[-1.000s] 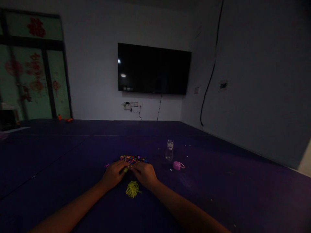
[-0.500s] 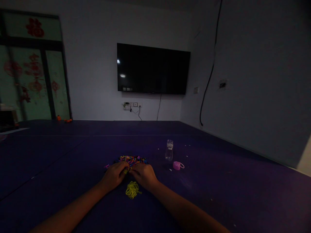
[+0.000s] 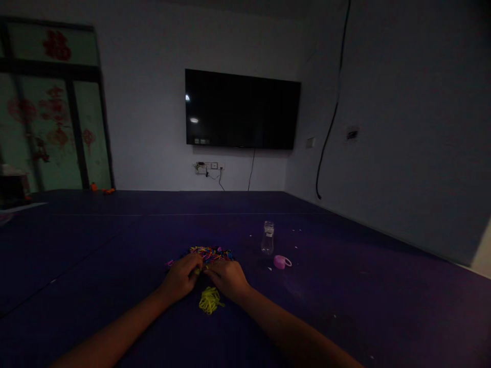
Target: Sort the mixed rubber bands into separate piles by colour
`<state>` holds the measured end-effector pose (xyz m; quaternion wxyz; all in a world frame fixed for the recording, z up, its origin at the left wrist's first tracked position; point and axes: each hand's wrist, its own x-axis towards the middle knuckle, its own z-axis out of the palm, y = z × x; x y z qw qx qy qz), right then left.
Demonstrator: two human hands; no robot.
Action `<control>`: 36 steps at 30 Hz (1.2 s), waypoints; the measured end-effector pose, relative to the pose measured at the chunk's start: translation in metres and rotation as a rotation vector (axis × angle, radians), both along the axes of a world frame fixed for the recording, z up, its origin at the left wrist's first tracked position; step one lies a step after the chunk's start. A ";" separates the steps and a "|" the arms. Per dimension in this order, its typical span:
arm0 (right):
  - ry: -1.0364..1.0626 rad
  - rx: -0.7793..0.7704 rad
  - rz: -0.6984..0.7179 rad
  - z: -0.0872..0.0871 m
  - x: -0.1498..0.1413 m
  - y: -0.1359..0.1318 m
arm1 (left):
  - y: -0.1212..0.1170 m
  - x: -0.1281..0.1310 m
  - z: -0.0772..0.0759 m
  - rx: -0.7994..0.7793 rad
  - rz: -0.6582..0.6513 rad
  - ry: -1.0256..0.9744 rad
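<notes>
My left hand (image 3: pixel 182 276) is closed in a pinch, with a bit of yellow band (image 3: pixel 197 271) showing at its fingertips. Close beside it, my right hand (image 3: pixel 229 278) has its fingers pressed together; what they hold, if anything, is too small and dark to make out. Just beyond both hands lies a heap of multicoloured elastic bands (image 3: pixel 210 252), partly hidden by the fingers. A small pile of yellow elastic bands (image 3: pixel 209 300) rests between my forearms on the purple surface.
A clear bottle (image 3: pixel 268 239) stands uncapped to the right, with a pink looped cap (image 3: pixel 280 262) near it. White scraps dot the purple mat (image 3: pixel 337 276). Farther back are a wall-mounted television (image 3: pixel 241 110), a hanging cable (image 3: pixel 330 125) and orange objects (image 3: pixel 109 191) by the door.
Both hands stay close together in nearly the same place, with only slight finger movement. The view has shifted a little; bottle, cap and yellow pile rest as before.
</notes>
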<state>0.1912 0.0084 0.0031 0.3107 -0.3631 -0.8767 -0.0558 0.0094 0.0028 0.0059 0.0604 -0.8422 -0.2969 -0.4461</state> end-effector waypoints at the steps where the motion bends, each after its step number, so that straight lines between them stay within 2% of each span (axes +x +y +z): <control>1: -0.001 -0.005 -0.007 0.001 0.000 -0.001 | 0.000 0.000 0.000 0.015 0.003 -0.007; 9: -0.039 -0.044 -0.036 0.007 -0.001 -0.005 | 0.001 -0.001 0.002 0.078 -0.012 0.006; 25: 0.072 0.092 0.041 0.002 0.000 -0.005 | -0.002 -0.003 0.003 -0.117 0.039 -0.008; 36: -0.014 0.072 0.017 0.003 -0.002 -0.004 | -0.002 -0.002 0.002 -0.168 0.014 0.010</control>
